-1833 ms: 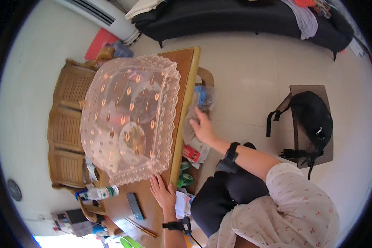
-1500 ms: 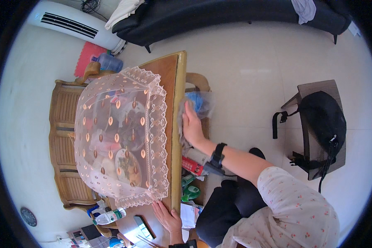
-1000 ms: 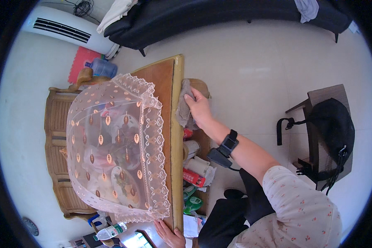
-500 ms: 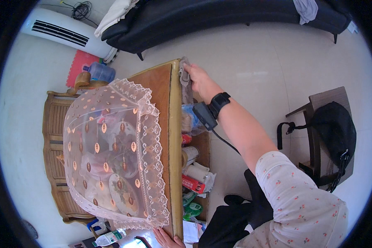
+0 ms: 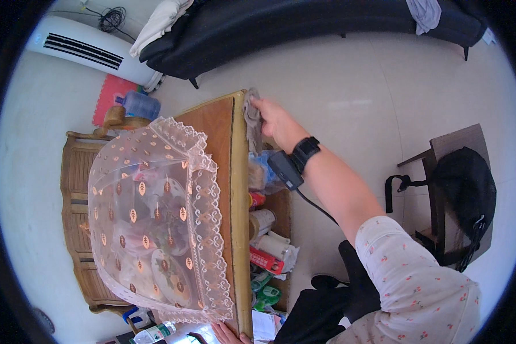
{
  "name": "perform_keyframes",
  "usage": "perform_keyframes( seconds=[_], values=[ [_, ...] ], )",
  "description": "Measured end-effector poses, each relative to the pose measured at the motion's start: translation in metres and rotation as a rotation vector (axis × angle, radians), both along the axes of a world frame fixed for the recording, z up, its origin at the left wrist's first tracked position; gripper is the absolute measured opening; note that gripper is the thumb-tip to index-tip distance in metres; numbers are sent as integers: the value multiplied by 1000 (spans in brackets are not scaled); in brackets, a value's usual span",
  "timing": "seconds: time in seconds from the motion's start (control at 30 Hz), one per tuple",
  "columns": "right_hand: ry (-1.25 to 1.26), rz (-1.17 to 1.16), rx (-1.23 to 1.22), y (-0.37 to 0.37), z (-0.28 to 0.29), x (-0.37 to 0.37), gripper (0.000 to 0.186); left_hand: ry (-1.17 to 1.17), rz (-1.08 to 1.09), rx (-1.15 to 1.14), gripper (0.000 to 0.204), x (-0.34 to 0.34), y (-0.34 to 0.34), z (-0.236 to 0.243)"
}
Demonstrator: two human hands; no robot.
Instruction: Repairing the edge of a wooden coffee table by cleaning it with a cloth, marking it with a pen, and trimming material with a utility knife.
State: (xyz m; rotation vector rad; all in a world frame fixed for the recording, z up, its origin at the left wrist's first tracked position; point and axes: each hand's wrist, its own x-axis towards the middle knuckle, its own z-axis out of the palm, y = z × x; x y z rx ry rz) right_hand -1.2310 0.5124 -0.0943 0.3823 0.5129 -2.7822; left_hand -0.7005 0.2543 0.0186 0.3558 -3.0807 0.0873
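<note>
My right hand (image 5: 275,122), with a black strapped device (image 5: 294,160) on its wrist, is closed on a crumpled grey cloth (image 5: 252,117). The cloth lies against the yellowish edge of a wooden table (image 5: 225,123), close to its far corner, and hangs along the side. At the lower edge of the picture my left hand (image 5: 226,333) rests on the near end of the tabletop, its fingers stretched out and partly cut off. Between the hands, a sheer pink mesh food cover (image 5: 137,215) with a lace hem spans most of the table; dishes show dimly through it.
Below the tabletop a shelf holds bagged goods, a can (image 5: 262,222), a red box (image 5: 266,261) and green bottles (image 5: 268,297). A wooden bench (image 5: 77,212) stands beyond the table. A dark chair with a black bag (image 5: 467,180) is at right, a black sofa (image 5: 304,23) at the far side.
The view has shifted slightly, so the table and food cover sit a little lower. My right hand keeps hold of the cloth near the corner; my left hand stays on the table.
</note>
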Motion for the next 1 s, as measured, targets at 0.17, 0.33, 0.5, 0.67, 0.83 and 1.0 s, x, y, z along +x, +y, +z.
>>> perform_keyframes(
  seconds=[0.17,0.33,0.5,0.67,0.83,1.0],
  values=[
    [-58,97,11,-13,14,40,22,8,16,-25,63,5,-3,0],
    [35,-2,47,10,-4,-14,23,11,-20,0,62,1,-1,-2],
    [4,131,-19,-12,3,30,21,-14,8,-14,62,5,-5,0],
    [-114,95,-38,-1,-8,-6,18,-2,-4,3,62,2,-3,-4],
    [130,-493,928,-7,16,-6,16,2,6,21,62,5,-5,-4],
    [744,-725,1651,-12,43,48,21,-19,27,16,62,3,-5,0]
  ],
)
